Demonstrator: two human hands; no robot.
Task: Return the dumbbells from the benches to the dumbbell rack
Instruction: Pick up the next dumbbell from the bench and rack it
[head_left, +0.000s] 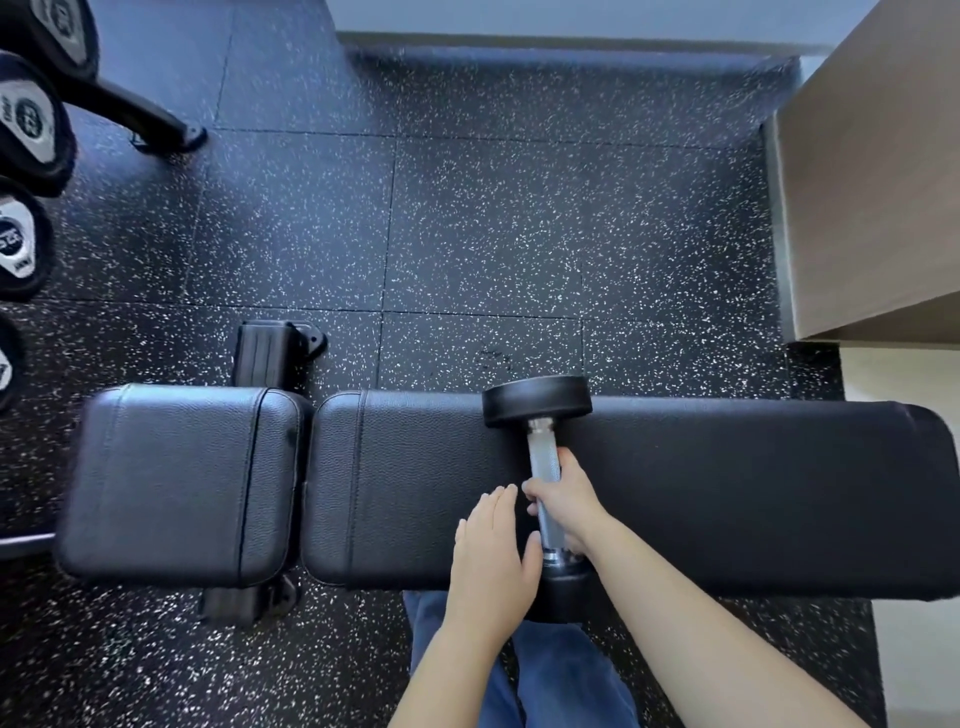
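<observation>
A black dumbbell (537, 401) with a knurled silver handle lies across the long black bench (727, 493), one head at the far edge and the other at the near edge. My right hand (563, 501) is wrapped around the handle. My left hand (493, 551) lies flat beside the handle with fingers together, its thumb touching the near end of the bar. The dumbbell rack (135, 111) stands at the far left, with several black dumbbells (26, 119) stored on it.
The bench's separate seat pad (182, 478) lies to the left, with black frame feet (270, 348) sticking out on the speckled rubber floor (467, 234). A wooden cabinet (872, 182) stands at the right against the wall.
</observation>
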